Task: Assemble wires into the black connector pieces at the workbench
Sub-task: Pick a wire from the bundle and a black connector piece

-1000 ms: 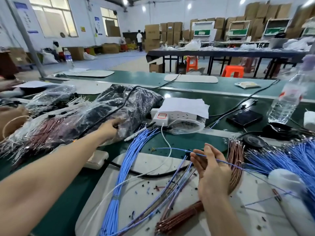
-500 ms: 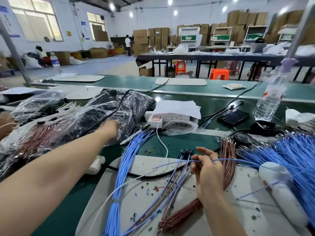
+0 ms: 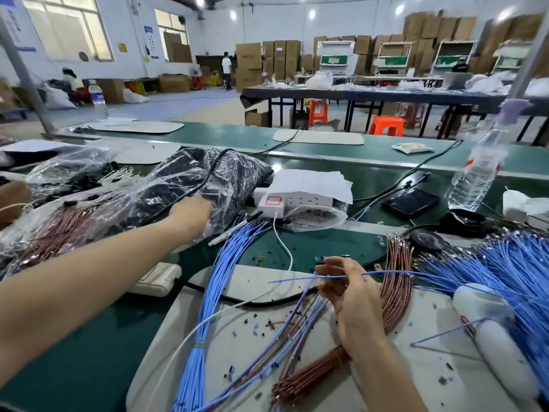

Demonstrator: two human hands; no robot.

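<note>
The left hand reaches into the mouth of a crinkled clear plastic bag of small black connector pieces, which lies just left of the white power strip with a red switch. Its fingertips sit under the film, so I cannot tell whether they are spread or pinching a piece. The right hand is held up in front of the power strip, nearer the person. Its thumb and forefinger pinch a single thin blue wire, which runs off into a big loose heap of blue wires well right of the strip. The other fingers of that hand curl round a small sheaf of blue and brown leads, with black connectors on the ends just past the fingertips. The sheaf trails over a pale grey work mat in front of the strip. A tied bundle of light blue wires fans from just below the strip toward the person. A curved bundle of copper-brown wires lies front-right of the strip, passing behind the right wrist. A thin white cable hangs from the strip's near face. Right of the strip lie a black phone and, beyond it, a clear plastic water bottle, upright on the green workbench
</note>
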